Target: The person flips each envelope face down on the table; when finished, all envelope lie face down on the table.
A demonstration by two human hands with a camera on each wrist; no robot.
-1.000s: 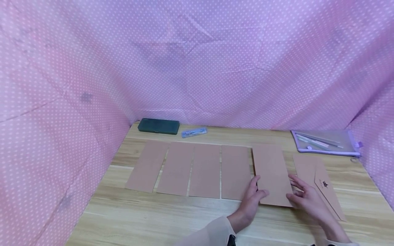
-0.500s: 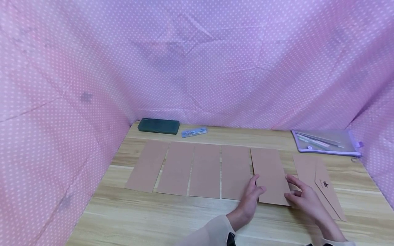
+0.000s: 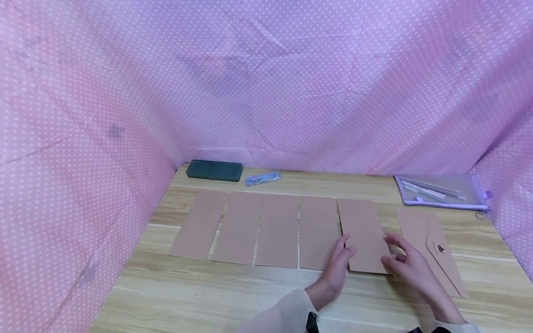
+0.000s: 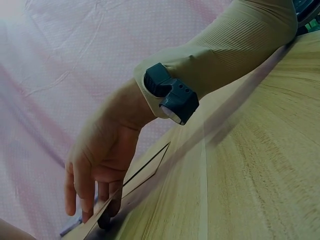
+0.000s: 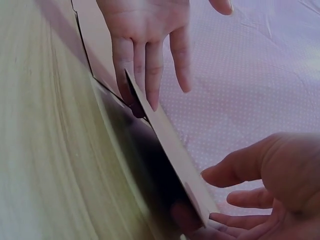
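A plain brown envelope (image 3: 361, 231) stands slightly raised off the table at the right end of a row, its front edge tilted up. My left hand (image 3: 333, 273) touches its left edge with straight fingers, the tips reaching beneath it; the thumb stays apart in the right wrist view. My right hand (image 3: 410, 266) holds the right edge, thumb above and fingers partly under it. Immediately left lies another plain brown envelope (image 3: 318, 226). Beyond the right hand a brown envelope with a pointed flap and black crown print (image 3: 435, 249) lies on the table.
Several more plain brown envelopes, including a middle one (image 3: 278, 226), line up to the left. At the back are a dark green case (image 3: 214, 170), a small blue packet (image 3: 263, 179) and a clear purple-edged zip pouch (image 3: 454, 189) with pens. Pink dotted cloth (image 3: 266, 92) hangs behind.
Both hands have shifted the raised envelope left, close beside the row, and its front edge sits a little farther back. The other envelopes have stayed put.
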